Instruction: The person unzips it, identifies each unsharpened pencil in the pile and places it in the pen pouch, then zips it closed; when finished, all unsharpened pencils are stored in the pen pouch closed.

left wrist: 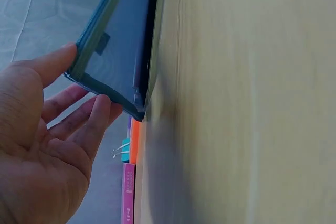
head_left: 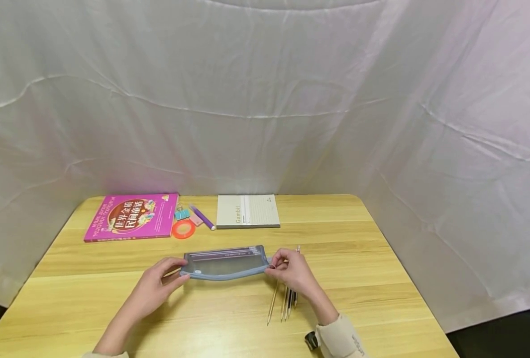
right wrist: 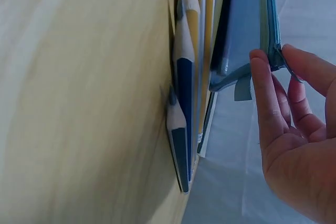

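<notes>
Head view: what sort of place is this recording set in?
Probably a staged desk set-up rather than a lived-in room: a wooden table is screened on all sides by white sheeting, and only stationery lies on it, such as a pink book, a notepad and a pencil case.

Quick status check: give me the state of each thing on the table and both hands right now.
Pencil case: flat on the table, held at both ends; zip state unclear.
Left hand: fingers at the case's left end.
Right hand: pinching its right end.
Pencils: loose on the table, beside the right hand.
Pink book: closed, flat.
Notebook: closed, flat.
</notes>
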Motion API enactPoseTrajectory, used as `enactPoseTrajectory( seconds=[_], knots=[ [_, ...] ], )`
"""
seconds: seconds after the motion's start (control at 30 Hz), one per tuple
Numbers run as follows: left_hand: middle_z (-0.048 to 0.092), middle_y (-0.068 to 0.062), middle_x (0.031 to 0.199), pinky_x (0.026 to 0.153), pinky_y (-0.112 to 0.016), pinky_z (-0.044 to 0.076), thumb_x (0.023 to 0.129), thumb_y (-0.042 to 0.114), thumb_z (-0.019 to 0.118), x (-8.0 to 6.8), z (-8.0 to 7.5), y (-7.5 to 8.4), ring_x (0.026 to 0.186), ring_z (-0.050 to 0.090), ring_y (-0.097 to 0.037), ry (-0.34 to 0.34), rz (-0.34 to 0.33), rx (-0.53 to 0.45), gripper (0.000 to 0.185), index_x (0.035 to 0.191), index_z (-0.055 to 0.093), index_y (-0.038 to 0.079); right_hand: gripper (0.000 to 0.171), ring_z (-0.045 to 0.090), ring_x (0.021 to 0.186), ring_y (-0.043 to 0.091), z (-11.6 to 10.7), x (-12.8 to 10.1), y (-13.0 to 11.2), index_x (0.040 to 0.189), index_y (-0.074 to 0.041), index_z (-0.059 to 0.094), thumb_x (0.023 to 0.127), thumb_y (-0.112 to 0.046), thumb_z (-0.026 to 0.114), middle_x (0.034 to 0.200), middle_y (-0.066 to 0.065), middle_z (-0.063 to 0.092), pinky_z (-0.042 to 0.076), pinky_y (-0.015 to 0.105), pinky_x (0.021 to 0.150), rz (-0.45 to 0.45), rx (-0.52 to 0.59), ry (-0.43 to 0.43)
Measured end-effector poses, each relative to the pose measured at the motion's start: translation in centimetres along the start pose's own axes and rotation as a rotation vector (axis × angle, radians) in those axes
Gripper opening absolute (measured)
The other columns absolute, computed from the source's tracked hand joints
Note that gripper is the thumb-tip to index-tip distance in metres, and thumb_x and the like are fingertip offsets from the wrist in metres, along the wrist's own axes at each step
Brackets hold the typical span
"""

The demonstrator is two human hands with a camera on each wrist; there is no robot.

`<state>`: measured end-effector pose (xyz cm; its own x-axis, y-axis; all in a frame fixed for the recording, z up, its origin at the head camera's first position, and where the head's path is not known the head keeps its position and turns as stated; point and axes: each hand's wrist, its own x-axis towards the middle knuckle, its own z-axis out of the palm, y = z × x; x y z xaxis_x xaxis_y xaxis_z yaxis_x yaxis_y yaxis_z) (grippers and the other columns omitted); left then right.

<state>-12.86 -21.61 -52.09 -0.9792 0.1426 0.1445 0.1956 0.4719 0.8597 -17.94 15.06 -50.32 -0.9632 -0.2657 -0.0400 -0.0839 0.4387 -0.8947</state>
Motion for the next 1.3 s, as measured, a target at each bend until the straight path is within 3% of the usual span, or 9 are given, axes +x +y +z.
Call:
enactPoseTrajectory(
  seconds=[0.9,1.3],
  knots=[
    [0.063,-0.022,0.13,0.096,-0.032,0.057,0.09,0.004,0.078,1.9,-0.1,-0.6,0.126,0.063,-0.043,-0.051,-0.04,0.113,0.042,0.128,0.063,-0.003,0.02,0.063,0.07,0.012,1.3,1.6,0.6,0.095,-0.002,0.066,0.083,0.001,0.082,0.087,0.007,0.067,0.055,0.024,0.061,0.014,-0.119,-0.055],
    [0.06,-0.027,0.133,0.096,-0.035,0.057,0.09,0.001,0.077,2.4,0.0,-0.8,0.129,0.059,-0.047,-0.068,-0.061,0.092,0.041,0.128,0.062,-0.004,0.02,0.062,0.073,0.013,1.2,2.1,0.5,0.097,-0.002,0.068,0.083,-0.001,0.082,0.088,0.006,0.068,0.055,0.024,0.066,0.011,-0.187,-0.071]
  ],
)
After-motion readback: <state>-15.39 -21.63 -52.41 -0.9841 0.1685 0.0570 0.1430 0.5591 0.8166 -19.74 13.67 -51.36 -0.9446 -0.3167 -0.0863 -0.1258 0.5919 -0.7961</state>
